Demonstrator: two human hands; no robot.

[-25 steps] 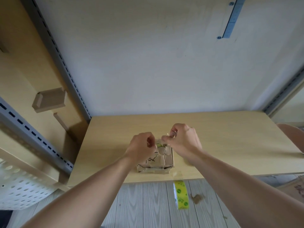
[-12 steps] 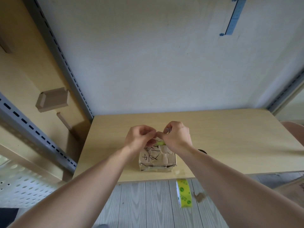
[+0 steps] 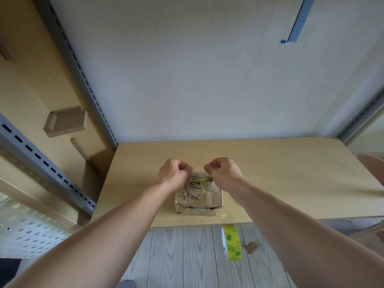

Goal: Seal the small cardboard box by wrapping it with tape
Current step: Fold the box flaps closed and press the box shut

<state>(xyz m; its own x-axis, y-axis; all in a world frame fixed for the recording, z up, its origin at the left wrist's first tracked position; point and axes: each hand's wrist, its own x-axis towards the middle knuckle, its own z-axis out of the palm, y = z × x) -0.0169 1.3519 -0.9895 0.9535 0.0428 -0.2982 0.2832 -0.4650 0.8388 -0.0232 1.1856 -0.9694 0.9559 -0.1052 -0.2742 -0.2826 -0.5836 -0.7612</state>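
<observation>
Pale table (image 3: 291,173), creased scribbled box (image 3: 199,197), left hand (image 3: 174,173) and right hand (image 3: 224,171) pinching tape strip (image 3: 204,179)

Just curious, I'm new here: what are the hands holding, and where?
A short tape strip over the box: right hand pinches its right end, left hand apparently its left end.

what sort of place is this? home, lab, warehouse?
Likely a workshop or packing bench: a light wooden table against a plain wall, slotted metal shelving uprights at its sides, and a white perforated panel lower left. The cardboard box and tape roll fit packing work.
</observation>
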